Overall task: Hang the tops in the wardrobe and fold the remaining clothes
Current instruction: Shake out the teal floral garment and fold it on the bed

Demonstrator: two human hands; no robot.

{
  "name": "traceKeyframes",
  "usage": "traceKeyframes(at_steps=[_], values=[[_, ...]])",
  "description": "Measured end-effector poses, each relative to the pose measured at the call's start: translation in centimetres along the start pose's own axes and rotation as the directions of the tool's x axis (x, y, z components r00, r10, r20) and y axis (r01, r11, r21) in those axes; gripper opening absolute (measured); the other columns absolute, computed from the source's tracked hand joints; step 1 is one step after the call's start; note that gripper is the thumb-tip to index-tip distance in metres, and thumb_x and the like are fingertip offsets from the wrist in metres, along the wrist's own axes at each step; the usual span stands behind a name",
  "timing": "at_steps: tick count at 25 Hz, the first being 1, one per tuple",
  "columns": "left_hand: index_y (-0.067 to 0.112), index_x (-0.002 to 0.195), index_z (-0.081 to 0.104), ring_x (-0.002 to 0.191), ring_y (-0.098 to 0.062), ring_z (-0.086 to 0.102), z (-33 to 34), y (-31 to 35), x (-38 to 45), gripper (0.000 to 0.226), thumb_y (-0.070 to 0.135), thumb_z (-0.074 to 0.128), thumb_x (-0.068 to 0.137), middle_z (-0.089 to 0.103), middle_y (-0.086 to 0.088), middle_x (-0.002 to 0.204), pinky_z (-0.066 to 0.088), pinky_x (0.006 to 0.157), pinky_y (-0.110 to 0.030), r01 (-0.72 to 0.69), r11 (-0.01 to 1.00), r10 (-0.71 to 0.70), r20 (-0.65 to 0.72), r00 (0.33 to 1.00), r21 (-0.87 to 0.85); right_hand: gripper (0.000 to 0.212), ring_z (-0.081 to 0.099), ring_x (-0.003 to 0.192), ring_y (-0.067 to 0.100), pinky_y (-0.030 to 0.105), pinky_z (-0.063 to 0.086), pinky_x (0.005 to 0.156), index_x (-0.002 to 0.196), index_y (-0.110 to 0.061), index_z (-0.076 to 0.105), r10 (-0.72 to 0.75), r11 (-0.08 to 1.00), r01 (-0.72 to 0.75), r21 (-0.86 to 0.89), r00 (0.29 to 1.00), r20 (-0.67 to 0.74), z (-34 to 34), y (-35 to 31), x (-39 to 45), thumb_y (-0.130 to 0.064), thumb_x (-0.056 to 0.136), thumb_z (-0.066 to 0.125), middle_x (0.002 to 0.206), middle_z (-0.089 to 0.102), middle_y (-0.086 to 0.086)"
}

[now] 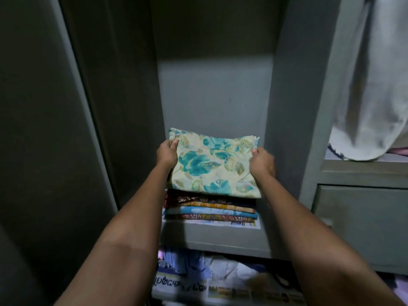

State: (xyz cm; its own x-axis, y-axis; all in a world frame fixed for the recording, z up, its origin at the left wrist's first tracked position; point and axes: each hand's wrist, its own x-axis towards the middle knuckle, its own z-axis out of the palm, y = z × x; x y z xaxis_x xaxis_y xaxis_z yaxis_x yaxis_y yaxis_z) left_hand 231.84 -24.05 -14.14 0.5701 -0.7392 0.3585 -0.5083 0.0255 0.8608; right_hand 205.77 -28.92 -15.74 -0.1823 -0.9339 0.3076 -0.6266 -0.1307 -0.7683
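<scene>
A folded cream cloth with teal flowers (212, 164) is held over a wardrobe shelf (220, 237). My left hand (167, 153) grips its left edge, thumb on top. At its right edge my right hand (261, 161) grips it the same way. Directly beneath lies a stack of several folded patterned clothes (210, 209), resting on a sheet of newspaper on the shelf. Whether the floral cloth touches the stack I cannot tell.
The grey wardrobe door (44, 129) stands open on the left. A white garment (371, 85) hangs in the right compartment above a drawer (362, 226). The lower shelf holds loose clothes (209, 268) on newspaper (220, 290).
</scene>
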Motion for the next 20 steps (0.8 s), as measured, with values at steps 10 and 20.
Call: traceKeyframes(at_steps=[10, 20], values=[[0.009, 0.122, 0.053, 0.116, -0.032, 0.051, 5.5, -0.3, 4.6, 0.037, 0.035, 0.041, 0.099, 0.056, -0.015, 0.125, 0.039, 0.095, -0.039, -0.215, 0.781, 0.266, -0.001, 0.964, 0.586, 0.036, 0.047, 0.123, 0.032, 0.037, 0.037, 0.100, 0.132, -0.009, 0.046, -0.161, 0.887, 0.115, -0.447, 0.985, -0.065, 5.4, -1.2, 4.8, -0.024, 0.100, 0.041, 0.134, 0.049, 0.015], [0.020, 0.154, 0.007, 0.148, -0.022, -0.006, 10.2, -4.5, 3.1, 0.061, 0.049, 0.013, 0.101, 0.000, 0.001, 0.161, -0.008, 0.118, -0.044, -0.463, 0.603, -0.028, 0.597, 0.802, 0.650, 0.058, 0.008, 0.148, 0.021, 0.044, 0.001, 0.118, 0.152, -0.016, 0.020, 0.018, 0.836, 0.216, -0.505, 0.908, 0.419, 11.7, -0.3, 3.4, -0.045, 0.102, 0.018, 0.160, 0.015, 0.002]])
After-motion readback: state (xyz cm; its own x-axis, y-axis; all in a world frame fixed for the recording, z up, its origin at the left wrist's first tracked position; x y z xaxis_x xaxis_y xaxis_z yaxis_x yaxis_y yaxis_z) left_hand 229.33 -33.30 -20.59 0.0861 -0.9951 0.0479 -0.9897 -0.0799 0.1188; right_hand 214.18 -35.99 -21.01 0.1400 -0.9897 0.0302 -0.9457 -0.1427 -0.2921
